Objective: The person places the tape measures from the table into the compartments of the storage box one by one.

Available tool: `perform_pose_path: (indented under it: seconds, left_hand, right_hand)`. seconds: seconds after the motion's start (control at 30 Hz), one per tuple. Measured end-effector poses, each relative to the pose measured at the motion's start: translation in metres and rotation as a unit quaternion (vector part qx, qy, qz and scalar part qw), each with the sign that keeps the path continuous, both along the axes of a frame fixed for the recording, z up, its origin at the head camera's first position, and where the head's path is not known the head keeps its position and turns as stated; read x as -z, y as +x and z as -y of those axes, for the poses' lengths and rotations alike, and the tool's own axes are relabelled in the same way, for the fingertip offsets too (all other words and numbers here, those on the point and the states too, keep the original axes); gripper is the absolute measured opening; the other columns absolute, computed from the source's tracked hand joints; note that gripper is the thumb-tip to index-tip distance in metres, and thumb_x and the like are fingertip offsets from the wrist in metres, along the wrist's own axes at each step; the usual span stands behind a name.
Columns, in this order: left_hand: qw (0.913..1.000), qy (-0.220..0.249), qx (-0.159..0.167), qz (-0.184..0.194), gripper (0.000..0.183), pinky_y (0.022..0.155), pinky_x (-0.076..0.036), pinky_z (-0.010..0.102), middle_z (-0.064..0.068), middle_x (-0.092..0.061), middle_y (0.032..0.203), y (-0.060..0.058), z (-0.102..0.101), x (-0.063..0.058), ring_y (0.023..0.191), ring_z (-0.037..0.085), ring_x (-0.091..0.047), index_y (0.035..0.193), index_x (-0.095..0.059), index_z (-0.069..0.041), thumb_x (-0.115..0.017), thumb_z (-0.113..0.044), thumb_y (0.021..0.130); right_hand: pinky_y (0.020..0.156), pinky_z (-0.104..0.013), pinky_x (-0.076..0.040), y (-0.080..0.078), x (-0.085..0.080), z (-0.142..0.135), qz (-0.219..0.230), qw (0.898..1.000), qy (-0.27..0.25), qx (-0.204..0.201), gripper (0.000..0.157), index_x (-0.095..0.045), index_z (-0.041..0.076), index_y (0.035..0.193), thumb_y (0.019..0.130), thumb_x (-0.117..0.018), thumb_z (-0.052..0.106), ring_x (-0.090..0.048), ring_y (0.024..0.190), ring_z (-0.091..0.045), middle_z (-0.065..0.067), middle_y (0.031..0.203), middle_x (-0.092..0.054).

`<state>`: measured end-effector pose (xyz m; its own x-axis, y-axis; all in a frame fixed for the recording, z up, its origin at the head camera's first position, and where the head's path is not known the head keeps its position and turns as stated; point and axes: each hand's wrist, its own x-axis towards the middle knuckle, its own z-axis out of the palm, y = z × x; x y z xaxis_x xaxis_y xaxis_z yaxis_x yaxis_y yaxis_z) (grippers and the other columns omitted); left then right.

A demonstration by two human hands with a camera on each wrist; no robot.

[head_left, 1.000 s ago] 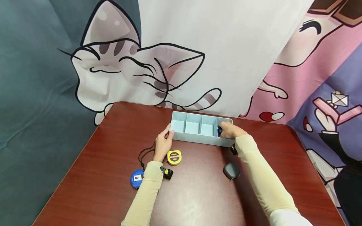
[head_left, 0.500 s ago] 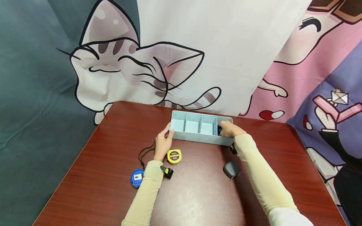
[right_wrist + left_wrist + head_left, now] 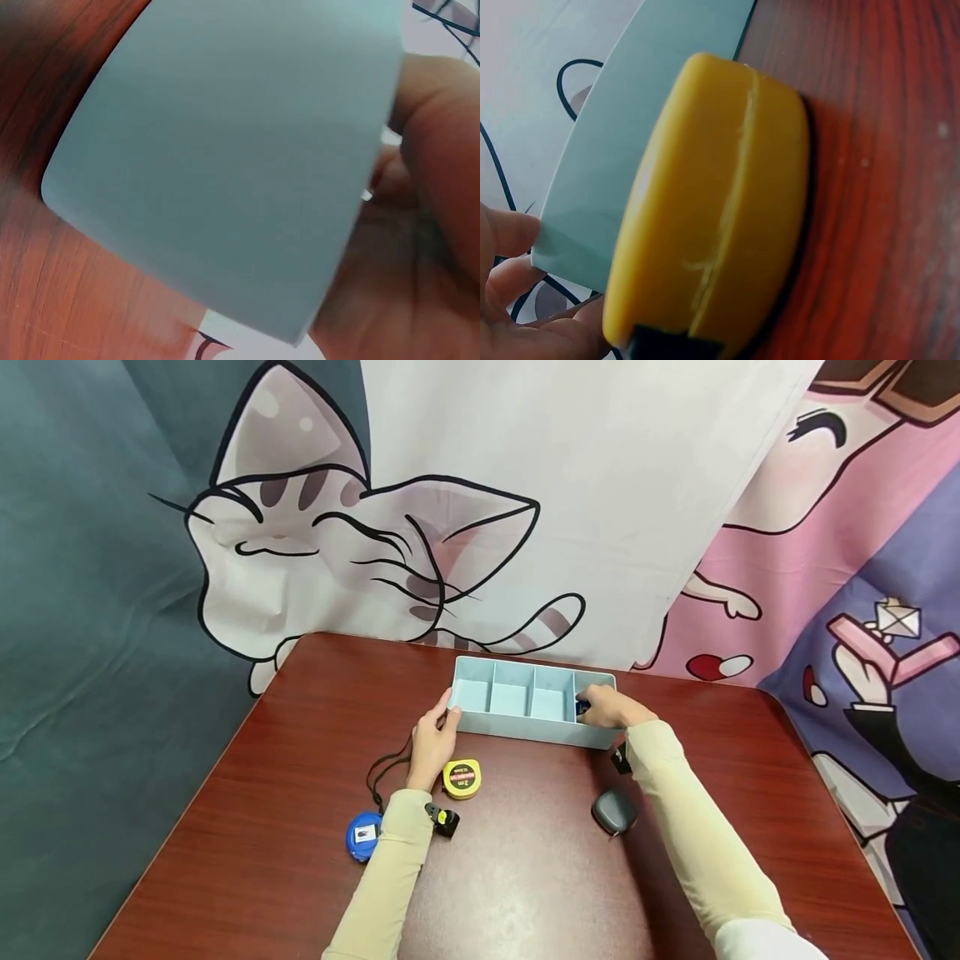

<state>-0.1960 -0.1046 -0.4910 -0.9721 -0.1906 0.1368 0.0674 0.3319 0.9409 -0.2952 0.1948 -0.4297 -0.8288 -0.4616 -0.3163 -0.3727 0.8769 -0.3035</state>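
A pale blue divided box stands near the table's back edge. My left hand grips its left end, thumb at the front corner; in the left wrist view the fingers touch that corner. Into the rightmost compartment reaches my right hand, fingers bent around a small dark blue object, mostly hidden, its kind unclear. The right wrist view has the box wall covering the fingertips. A yellow tape measure lies beside my left wrist, large in the left wrist view.
A blue round tape measure with a black cord lies left of my left forearm. Near my right forearm sits a dark grey rounded case-like object. A printed cloth hangs behind the brown table.
The view shifts slightly. Both hands and the box keep nearly the same places, and the right hand stays in the rightmost compartment.
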Motion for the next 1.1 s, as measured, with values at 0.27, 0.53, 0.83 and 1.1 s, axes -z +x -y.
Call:
perform_pose_path:
  seconds: [0.27, 0.53, 0.83, 1.1]
  left_hand:
    - [1.0000, 0.003, 0.000, 0.008, 0.044, 0.097, -0.041, 0.038, 0.002, -0.047, 0.137, -0.001, -0.001, 0.003, 0.121, 0.019, -0.048, 0.138, -0.044, -0.025, -0.049, -0.033, 0.095]
    - [1.0000, -0.001, -0.004, 0.002, 0.043, 0.098, -0.040, 0.037, 0.001, -0.047, 0.137, -0.002, -0.001, 0.003, 0.122, 0.019, -0.047, 0.138, -0.045, -0.026, -0.049, -0.031, 0.095]
    - [1.0000, 0.006, -0.001, 0.006, 0.044, 0.098, -0.040, 0.038, 0.001, -0.045, 0.138, -0.002, -0.002, 0.002, 0.122, 0.019, -0.047, 0.138, -0.044, -0.027, -0.049, -0.033, 0.095]
    - [0.9999, -0.008, -0.002, 0.013, 0.044, 0.097, -0.041, 0.038, 0.002, -0.046, 0.137, -0.001, 0.000, 0.001, 0.120, 0.020, -0.049, 0.138, -0.043, -0.028, -0.049, -0.033, 0.095]
  right_hand:
    - [0.089, -0.044, -0.043, 0.018, -0.008, -0.011, -0.010, 0.997, -0.080, 0.005, 0.055, -0.043, -0.005, 0.134, 0.088, -0.057, 0.021, -0.053, 0.103, -0.028, -0.023, 0.125, -0.053]
    - [0.084, -0.047, -0.046, 0.057, -0.011, -0.027, -0.076, 0.978, -0.192, 0.030, 0.037, -0.058, 0.000, 0.116, 0.087, -0.062, 0.022, -0.057, 0.096, -0.031, -0.015, 0.104, -0.061]
    - [0.087, -0.049, -0.046, 0.102, -0.003, -0.039, -0.125, 0.955, -0.264, 0.051, 0.036, -0.059, 0.003, 0.116, 0.085, -0.065, 0.022, -0.054, 0.105, -0.033, -0.012, 0.123, -0.050]
    - [0.083, -0.042, -0.050, 0.122, -0.001, -0.042, -0.125, 0.936, -0.307, 0.121, 0.034, -0.059, 0.004, 0.113, 0.085, -0.066, 0.021, -0.061, 0.097, -0.027, -0.009, 0.110, -0.058]
